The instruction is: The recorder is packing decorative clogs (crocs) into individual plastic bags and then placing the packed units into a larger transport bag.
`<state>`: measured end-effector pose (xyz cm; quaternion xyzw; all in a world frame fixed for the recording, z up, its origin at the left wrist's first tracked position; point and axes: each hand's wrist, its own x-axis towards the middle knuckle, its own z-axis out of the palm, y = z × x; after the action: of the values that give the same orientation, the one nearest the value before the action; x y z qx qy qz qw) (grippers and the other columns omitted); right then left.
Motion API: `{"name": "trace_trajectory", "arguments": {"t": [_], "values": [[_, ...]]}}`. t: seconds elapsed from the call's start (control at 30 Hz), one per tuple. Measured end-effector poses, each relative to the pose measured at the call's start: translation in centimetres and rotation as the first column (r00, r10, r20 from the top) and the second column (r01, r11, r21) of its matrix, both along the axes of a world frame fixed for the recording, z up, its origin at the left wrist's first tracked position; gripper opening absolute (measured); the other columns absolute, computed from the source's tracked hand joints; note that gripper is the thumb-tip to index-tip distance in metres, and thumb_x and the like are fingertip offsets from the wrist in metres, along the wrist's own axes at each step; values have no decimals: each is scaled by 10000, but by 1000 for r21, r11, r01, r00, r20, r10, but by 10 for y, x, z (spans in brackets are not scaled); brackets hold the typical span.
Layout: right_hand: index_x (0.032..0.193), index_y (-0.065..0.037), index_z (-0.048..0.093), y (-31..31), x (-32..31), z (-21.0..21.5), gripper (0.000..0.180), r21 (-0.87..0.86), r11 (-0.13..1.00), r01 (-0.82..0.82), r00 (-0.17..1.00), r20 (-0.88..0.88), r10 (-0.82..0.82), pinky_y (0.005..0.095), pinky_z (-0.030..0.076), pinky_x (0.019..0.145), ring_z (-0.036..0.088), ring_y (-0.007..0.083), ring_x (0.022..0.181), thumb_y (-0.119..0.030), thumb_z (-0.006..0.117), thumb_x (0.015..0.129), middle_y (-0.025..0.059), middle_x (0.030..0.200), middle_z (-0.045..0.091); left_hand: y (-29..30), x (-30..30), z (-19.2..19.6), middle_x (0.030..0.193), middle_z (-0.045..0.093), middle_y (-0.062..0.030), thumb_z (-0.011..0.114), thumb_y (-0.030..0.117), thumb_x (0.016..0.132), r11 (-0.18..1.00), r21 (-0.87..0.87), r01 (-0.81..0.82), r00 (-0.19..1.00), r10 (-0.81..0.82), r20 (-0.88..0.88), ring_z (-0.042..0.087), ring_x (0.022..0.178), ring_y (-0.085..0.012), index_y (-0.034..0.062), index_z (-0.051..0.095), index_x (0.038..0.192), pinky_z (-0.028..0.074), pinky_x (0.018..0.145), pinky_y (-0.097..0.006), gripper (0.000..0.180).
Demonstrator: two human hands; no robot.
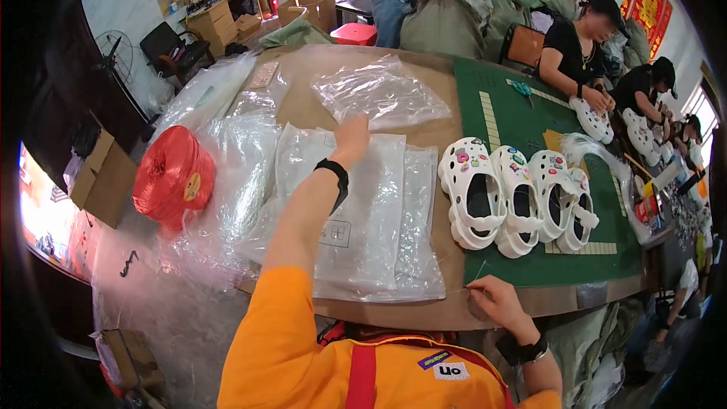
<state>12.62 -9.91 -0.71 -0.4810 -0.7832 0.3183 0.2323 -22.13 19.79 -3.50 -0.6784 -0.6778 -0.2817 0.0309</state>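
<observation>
Two hands: left hand [351, 135], fingers bent, touching the top edge of a clear bag stack [363, 212] mid-table; right hand [492, 301] loosely curled, resting on the table edge [424, 312] beside four white clogs [515, 197].

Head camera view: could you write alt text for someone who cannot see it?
A person in an orange top reaches their left hand onto a stack of clear plastic bags on a brown table, while the right hand rests at the table's near edge. Four white clogs with charms sit on a green mat; a red twine spool lies left, and other people work beyond.
</observation>
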Motion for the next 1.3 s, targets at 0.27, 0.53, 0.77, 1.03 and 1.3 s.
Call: {"name": "trace_trajectory", "arguments": {"t": [0.27, 0.53, 0.77, 1.03, 1.3], "values": [[1246, -60, 426, 34, -45, 9, 481, -300, 951, -76, 842, -530, -100, 264, 444, 777, 557, 194, 920, -107, 588, 796, 117, 1093, 549, -135, 66, 105, 628, 570, -127, 538, 205, 820, 877, 14, 479, 856, -471, 215, 559, 569, -284, 119, 535, 1056, 420, 538, -377, 252], [1304, -34, 315, 58, -87, 21, 543, -527, 836, -150, 422, -799, -428, 242, 437, 747, 552, 150, 899, -72, 515, 801, 94, 1059, 553, -231, 62, 112, 910, 615, -134, 547, 72, 792, 451, -190, 872, 490, -803, 340, 601, 762, -283, 131, 398, 1273, 481, 699, -359, 507], [1129, -17, 499, 69, -39, 34, 395, -529, 848, 23, 596, -674, -436, 220, 435, 649, 548, 91, 732, -18, 473, 734, 16, 902, 575, -155, 8, 55, 1336, 320, -198, 667, 268, 671, 896, -113, 430, 902, -424, 75, 324, 1197, -376, 140, 182, 1383, 243, 959, -509, 871], [1080, -11, 559, 76, -6, 59, 326, -475, 880, -24, 753, -587, -297, 190, 434, 675, 552, 72, 770, -118, 464, 787, 6, 914, 602, -123, 20, 6, 1364, 282, -213, 702, 314, 639, 809, -319, 494, 869, -462, 176, 287, 1244, -374, 167, 51, 1403, 262, 961, -510, 1014], [1096, -12, 551, 76, 7, 72, 297, -259, 895, 364, 730, -518, -447, 214, 403, 658, 495, 69, 746, -135, 506, 829, -24, 810, 558, -118, 9, -10, 825, 627, -120, 665, 236, 715, 741, -472, 477, 879, -398, 262, 578, 642, -216, 32, 486, 1190, 460, 632, -320, 547]]}}
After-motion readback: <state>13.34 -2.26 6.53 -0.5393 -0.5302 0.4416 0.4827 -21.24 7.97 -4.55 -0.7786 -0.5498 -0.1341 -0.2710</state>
